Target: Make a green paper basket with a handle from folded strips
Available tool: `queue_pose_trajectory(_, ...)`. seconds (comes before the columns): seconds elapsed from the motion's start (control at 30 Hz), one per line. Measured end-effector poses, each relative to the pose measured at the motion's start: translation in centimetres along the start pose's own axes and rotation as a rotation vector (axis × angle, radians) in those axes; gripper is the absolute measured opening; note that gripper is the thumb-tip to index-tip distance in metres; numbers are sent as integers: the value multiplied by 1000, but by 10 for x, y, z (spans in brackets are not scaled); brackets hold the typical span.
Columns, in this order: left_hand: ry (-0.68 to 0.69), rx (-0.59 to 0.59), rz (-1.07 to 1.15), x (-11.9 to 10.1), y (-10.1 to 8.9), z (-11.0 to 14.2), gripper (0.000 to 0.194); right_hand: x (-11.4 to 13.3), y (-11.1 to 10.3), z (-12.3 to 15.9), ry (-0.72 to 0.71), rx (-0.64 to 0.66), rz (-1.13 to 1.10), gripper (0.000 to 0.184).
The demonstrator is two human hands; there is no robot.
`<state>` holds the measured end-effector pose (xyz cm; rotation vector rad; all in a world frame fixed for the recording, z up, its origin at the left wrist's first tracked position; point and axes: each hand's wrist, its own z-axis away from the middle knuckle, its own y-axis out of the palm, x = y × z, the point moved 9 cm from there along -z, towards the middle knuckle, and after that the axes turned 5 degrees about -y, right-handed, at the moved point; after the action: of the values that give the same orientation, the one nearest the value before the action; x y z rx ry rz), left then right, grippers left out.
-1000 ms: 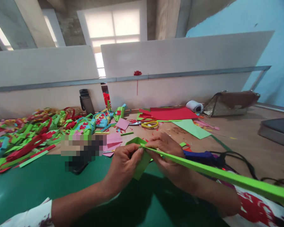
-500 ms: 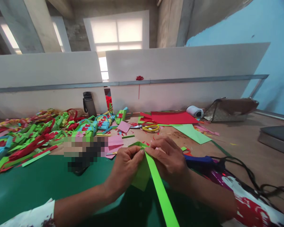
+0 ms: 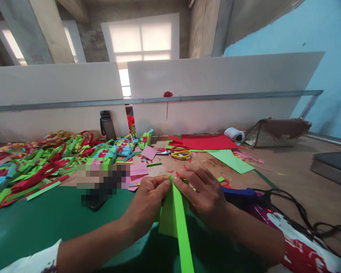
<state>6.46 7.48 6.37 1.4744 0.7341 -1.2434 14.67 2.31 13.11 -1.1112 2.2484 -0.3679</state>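
My left hand pinches the top of a folded bright green paper piece, with thumb and forefinger together. Close beside it, my right hand grips the same spot, fingers curled and thumb pressed in. A long light green paper strip runs from between the fingertips down toward me, past the bottom of the view. The folded piece hangs behind the strip, over the green mat. Where strip and piece meet is partly hidden by my fingers.
Left lies a heap of coloured paper pieces. Yellow-handled scissors and red paper sheets lie ahead. At right are a blue tool with black cables, a handbag and a dark box. A bottle stands behind.
The lower end of the strip has swung left and now hangs more upright. The folded piece has turned a little, and both hands stay close together at its top.
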Motion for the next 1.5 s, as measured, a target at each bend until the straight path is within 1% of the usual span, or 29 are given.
queue_pose_trajectory(0.2,-10,23,41,2,0,-2,15,4,3,0,-33,63,81,24)
queue_pose_trajectory(0.4,-11,37,81,-1,1,-3,16,10,8,4,-51,94,129,28)
queue_pose_trajectory(0.53,-5,-1,70,-3,-4,-4,17,14,9,5,-44,69,149,28)
queue_pose_trajectory(0.7,-21,-45,88,-1,-10,-7,14,9,12,8,44,53,152,30)
queue_pose_trajectory(0.77,-16,-78,59,0,-14,-7,15,9,13,9,59,59,129,31)
queue_pose_trajectory(0.83,-11,-125,11,0,-18,-7,19,10,13,9,59,54,92,29)
queue_pose_trajectory(0.9,-4,-158,-35,-1,-21,-5,24,11,9,7,66,19,18,25)
queue_pose_trajectory(0.97,23,-160,-87,-4,-19,-3,26,5,2,5,125,-39,-103,21)
queue_pose_trajectory(1.03,71,-142,-176,-10,-15,1,27,-7,-4,4,241,-85,-221,17)
queue_pose_trajectory(1.13,129,-109,-306,-16,-6,5,27,-24,-6,6,409,-106,-308,12)
queue_pose_trajectory(1.23,169,-85,-393,-18,2,8,23,-30,-6,7,475,-110,-359,11)
queue_pose_trajectory(1.3,228,-101,-469,-24,5,11,20,-31,-5,8,495,-117,-386,12)
queue_pose_trajectory(1.4,310,-139,-590,-32,7,16,22,-33,-4,11,558,-119,-414,13)
queue_pose_trajectory(1.5,336,-144,-631,-34,7,17,23,-37,0,13,630,-79,-454,15)
